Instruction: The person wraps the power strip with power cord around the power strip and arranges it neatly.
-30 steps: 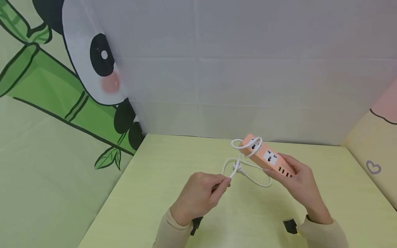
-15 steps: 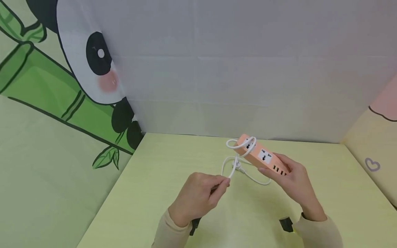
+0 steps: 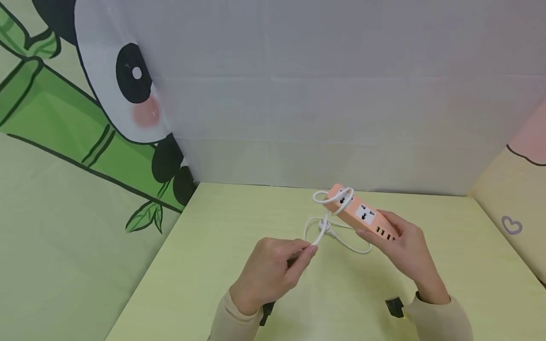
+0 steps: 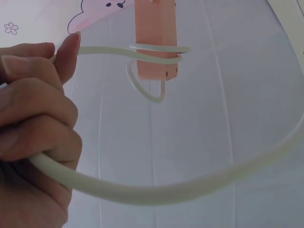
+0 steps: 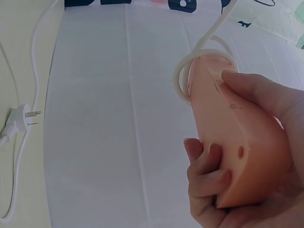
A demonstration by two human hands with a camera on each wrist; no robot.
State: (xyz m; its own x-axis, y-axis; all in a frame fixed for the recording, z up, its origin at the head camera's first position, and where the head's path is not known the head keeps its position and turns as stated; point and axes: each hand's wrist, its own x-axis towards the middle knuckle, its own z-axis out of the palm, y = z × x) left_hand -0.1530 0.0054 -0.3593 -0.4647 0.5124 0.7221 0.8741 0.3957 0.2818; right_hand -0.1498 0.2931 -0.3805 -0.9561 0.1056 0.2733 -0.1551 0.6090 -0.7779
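An orange-pink power strip [image 3: 351,215] with white sockets and several USB ports is held tilted above the table. My right hand [image 3: 407,248] grips its near end; in the right wrist view, fingers and thumb wrap the strip's body [image 5: 218,109]. White cord [image 4: 159,59] loops round the far end of the strip. My left hand [image 3: 275,270] pinches that cord between thumb and forefinger, and in the left wrist view the other fingers curl round a further length of cord [image 4: 142,194]. The white plug [image 5: 21,118] lies on the table beyond my hands, with slack cord around it.
The pale yellow table [image 3: 222,222] reaches back to a grey-white wall sheet [image 3: 341,109]. On the left hangs a panda-and-bamboo print [image 3: 85,123]. A black strap piece [image 3: 394,307] shows beside the right sleeve, another black piece [image 3: 266,312] at the left wrist.
In the head view the power strip and my right hand have shifted slightly left, and the whole scene drifts a little too. Both hands keep their holds; the cord's loop looks the same.
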